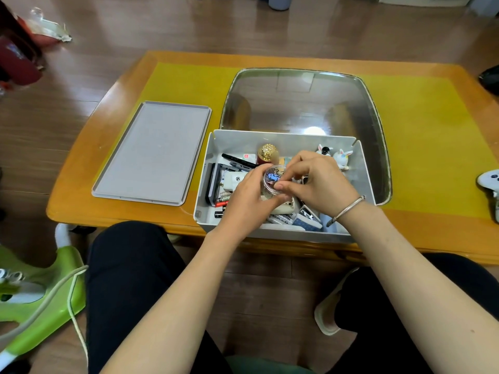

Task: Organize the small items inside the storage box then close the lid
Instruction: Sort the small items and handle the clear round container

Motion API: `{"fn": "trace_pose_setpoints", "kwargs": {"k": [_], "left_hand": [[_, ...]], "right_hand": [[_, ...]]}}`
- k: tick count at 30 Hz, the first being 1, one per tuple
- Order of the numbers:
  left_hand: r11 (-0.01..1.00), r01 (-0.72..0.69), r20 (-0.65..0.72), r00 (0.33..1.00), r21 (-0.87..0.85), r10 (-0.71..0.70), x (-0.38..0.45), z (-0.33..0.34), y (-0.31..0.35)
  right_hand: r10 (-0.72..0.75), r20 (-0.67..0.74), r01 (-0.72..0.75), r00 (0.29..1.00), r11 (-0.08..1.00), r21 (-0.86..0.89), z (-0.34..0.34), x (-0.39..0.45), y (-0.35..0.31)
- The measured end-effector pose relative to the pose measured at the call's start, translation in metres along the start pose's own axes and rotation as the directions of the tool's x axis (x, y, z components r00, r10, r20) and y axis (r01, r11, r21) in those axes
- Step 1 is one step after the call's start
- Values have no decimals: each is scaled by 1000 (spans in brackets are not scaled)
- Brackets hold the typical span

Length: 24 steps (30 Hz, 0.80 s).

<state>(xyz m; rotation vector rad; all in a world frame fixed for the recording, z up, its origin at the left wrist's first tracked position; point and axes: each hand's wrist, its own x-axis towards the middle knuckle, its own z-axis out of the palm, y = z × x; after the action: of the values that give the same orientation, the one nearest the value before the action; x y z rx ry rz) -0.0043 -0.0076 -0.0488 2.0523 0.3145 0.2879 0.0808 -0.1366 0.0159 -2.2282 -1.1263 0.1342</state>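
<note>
Together, two hands' grip, left hand [249, 197] and right hand [316, 179], around one clear jar [274, 180].

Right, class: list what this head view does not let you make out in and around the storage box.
- Middle of the storage box: hidden under the left hand and right hand.
- Contents of the small clear jar: too small, partly covered by fingers.
- Labels on the batteries: too small to read.
- White object at the right edge: cut off by the frame.
</note>
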Motion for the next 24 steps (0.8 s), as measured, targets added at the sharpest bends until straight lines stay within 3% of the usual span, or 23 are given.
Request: {"fn": "trace_pose_setpoints", "kwargs": {"k": [5, 9, 11, 19, 24], "left_hand": [[998, 33, 0, 999, -44, -33, 1, -1, 1], [996, 39, 6, 999, -77, -38, 1, -1, 1], [997, 42, -5, 999, -68, -43, 1, -1, 0], [999, -1, -4, 1000, 36, 2, 1, 1, 0], [998, 35, 3, 999, -48, -35, 2, 0, 1]], "right_hand": [[-81, 50, 83, 995, 996, -33, -2, -1, 7], [-69, -100, 60, 993, 994, -95, -2, -5, 14], [-119, -110, 105, 987, 987, -124, -2, -7, 13], [-167, 165, 196, 972, 964, -180, 0, -4, 6], [-163, -50, 158, 985, 983, -93, -5, -10, 8]]}}
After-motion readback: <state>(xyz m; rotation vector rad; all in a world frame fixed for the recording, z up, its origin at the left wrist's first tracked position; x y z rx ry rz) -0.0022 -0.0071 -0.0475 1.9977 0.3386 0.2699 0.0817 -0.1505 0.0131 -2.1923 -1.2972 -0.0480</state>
